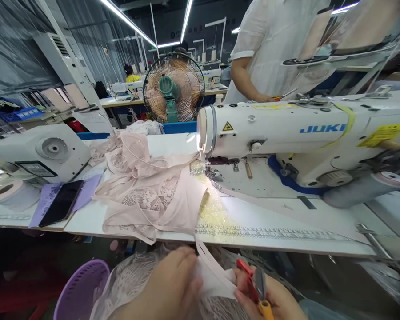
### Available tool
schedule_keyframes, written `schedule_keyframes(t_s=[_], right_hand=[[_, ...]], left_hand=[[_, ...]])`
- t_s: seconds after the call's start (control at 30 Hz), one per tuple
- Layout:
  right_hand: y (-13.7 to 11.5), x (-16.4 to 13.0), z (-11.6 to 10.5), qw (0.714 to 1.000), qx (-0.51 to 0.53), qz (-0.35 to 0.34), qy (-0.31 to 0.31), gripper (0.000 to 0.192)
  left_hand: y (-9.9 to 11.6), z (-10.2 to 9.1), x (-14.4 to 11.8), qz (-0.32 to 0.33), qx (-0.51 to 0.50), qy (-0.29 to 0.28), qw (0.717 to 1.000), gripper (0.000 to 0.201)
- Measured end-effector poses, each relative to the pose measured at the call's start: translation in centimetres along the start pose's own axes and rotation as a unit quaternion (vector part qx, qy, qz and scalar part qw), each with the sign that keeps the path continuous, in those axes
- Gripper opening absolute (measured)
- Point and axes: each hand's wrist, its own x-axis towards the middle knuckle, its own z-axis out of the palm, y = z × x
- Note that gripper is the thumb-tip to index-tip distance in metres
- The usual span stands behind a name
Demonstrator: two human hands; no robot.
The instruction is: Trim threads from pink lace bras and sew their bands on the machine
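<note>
White metal fills the right half of the view: a sewing machine (286, 133) lies across the table (286, 222), its lamp lighting the needle end. Left of it a heap of pale pink lace garments (146, 186) spreads over the table edge, and further left lie a black phone (62, 202) on lilac paper and a roll of tape (15, 193). A fan (174, 87) stands behind, and a person in a white shirt (273, 35) works at the far side. A purple basket (82, 289) sits low on the left.

Below the table edge, the left hand (173, 284) pinches a pale pink strap piece (213, 275) between thumb and fingers. This piece is thin, smooth and folded, with a narrow band running up to the heap. The right hand (273, 300) is curled around small red-and-yellow snips (255, 284), touching the fabric's right end.
</note>
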Motion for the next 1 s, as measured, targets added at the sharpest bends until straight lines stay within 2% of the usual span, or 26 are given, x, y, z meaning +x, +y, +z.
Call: schedule_keyframes(t_s=[0.07,0.17,0.37,0.53,0.63,0.7,0.8,0.9,0.93,1.0], right_hand=[[-0.7,0.0,-0.1,0.999,0.016,-0.028,0.005,0.015],[-0.7,0.1,-0.4,0.999,0.043,-0.026,0.005,0.017],[0.7,-0.7,-1.0,0.994,0.101,0.048,0.01,0.018],[0.5,-1.0,-1.0,0.995,0.086,0.055,0.001,0.028],[-0.2,-1.3,-1.0,0.991,0.114,0.057,-0.034,0.028],[-0.7,-1.5,-1.1,0.984,0.144,0.067,-0.077,0.028],[-1.2,-1.2,-1.9,0.966,0.167,0.091,-0.174,0.035],[-0.6,0.5,-3.4,0.956,0.055,0.082,-0.278,0.049],[-0.1,1.3,-3.9,0.944,0.0,0.075,-0.321,0.052],[0.8,3.0,-4.7,0.903,-0.081,0.068,-0.415,0.055]], left_hand=[[0.4,0.3,2.0,-0.1,-0.061,-0.13,0.985,0.027],[-0.1,0.3,3.8,-0.114,-0.17,-0.209,0.956,0.037],[-1.0,-0.2,4.9,-0.185,-0.357,-0.245,0.882,0.04],[-0.5,-1.3,5.3,-0.203,-0.375,-0.205,0.881,0.043],[-0.1,-1.7,5.1,-0.238,-0.384,-0.213,0.866,0.041],[0.2,-1.5,4.3,-0.256,-0.41,-0.215,0.848,0.041],[0.4,-0.4,2.5,-0.287,-0.463,-0.183,0.819,0.039],[0.5,0.8,1.1,-0.323,-0.498,-0.148,0.791,0.04],[0.5,1.0,0.7,-0.332,-0.499,-0.141,0.788,0.039],[0.6,1.2,0.3,-0.343,-0.495,-0.138,0.786,0.038]])
